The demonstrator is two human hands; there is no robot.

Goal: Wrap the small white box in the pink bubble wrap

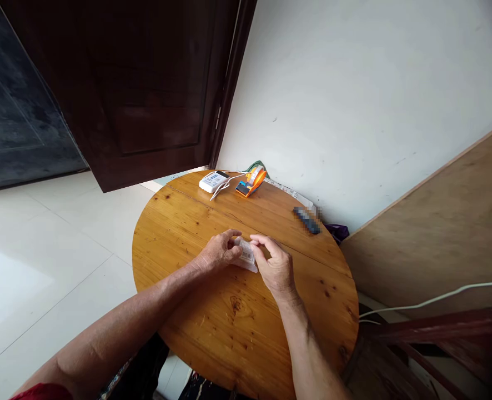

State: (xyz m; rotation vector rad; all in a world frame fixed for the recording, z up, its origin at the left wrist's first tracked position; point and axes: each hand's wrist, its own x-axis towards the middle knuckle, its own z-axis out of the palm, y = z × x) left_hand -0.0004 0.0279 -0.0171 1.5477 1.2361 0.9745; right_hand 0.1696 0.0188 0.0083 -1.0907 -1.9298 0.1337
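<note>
A small whitish, see-through package [247, 261] with a printed label lies at the middle of the round wooden table. My left hand [221, 249] grips its left side, the thumb on the label and the fingers curled over the far edge. From the right, my right hand [276, 266] pinches with thumb and forefinger at the package's upper right edge. Its other fingers are curled in. The fingers partly cover the package, and its contents cannot be made out.
Toward the back of the wooden table [212, 316] lie a white box [213, 181] with a white cable and an orange tape dispenser [251, 184]. A dark, blurred-out object [306, 220] rests near the right edge. A dark door [146, 83] and a white wall [354, 83] stand behind.
</note>
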